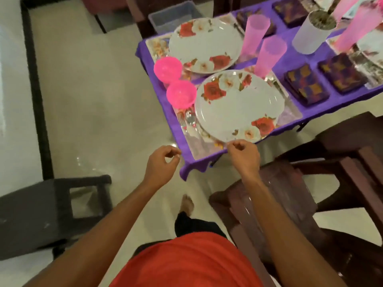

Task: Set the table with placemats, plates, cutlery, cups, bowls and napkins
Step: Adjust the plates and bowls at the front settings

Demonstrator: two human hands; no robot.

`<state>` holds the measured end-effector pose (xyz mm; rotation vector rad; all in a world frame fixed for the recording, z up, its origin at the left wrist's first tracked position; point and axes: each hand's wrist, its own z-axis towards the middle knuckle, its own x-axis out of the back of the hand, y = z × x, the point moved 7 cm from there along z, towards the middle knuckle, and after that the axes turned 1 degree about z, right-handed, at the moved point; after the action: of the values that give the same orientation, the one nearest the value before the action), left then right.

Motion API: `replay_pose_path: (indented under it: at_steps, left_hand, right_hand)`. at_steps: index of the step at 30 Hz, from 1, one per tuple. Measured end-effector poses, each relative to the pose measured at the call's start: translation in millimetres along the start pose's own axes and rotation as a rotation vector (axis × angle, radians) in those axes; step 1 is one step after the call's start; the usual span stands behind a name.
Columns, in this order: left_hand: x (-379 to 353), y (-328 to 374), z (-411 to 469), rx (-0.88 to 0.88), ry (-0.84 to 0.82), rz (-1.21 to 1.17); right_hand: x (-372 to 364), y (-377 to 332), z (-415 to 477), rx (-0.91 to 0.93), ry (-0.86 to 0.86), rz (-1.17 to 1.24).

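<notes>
Purple cloth covers the desk (pixel 175 129), where the nearest placemat (pixel 202 148) lies at your hands' reach, its floral plate (pixel 238 104) just beyond your right hand (pixel 244 156), probably to leave room for the cutlery (pixel 189 119) and pink bowl (pixel 181 94) ahead of your left hand (pixel 163 164). Both arms stretch forward: the left hand curls empty beside the desk's corner, while the right curls at the placemat's edge, and I cannot tell if it grips.

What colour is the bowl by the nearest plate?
The bowl is bright pink; head view shows it.
</notes>
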<state>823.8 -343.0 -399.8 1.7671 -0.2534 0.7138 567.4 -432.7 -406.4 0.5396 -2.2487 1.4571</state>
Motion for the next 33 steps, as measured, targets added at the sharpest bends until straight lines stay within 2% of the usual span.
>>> replay_pose_path:
  at_steps: [5, 10, 12, 18, 21, 28, 33]
  left_hand:
    - [-9.5, 20.4, 96.8, -0.026, -0.144, 0.054]
    - [-29.0, 15.4, 140.8, -0.256, -0.303, 0.207]
    - [-31.3, 4.9, 155.7, -0.290, -0.344, 0.211]
    - [-16.8, -20.1, 171.3, -0.300, -0.372, 0.188]
    - [-8.9, -37.4, 175.6, -0.226, -0.342, 0.158]
    - [-13.9, -41.1, 170.1, -0.169, -0.362, 0.089]
    - [-19.0, -31.3, 172.7, -0.148, -0.312, 0.091]
  right_hand:
    - [-20.0, -47.2, 52.9, 0.035, -0.022, 0.107]
    - [-52.9, -52.7, 57.5, 0.011, -0.061, -0.040]
    - [-68.6, -49.4, 53.4, 0.005, -0.056, -0.165]
    - [-98.4, -53.7, 37.1, 0.076, 0.005, -0.498]
    - [-109.6, -58.5, 32.6, 0.087, -0.015, -0.619]
    - [-113.1, -62.2, 33.6, 0.107, 0.009, -0.701]
    - [-114.8, -61.8, 38.8, 0.099, -0.028, -0.720]
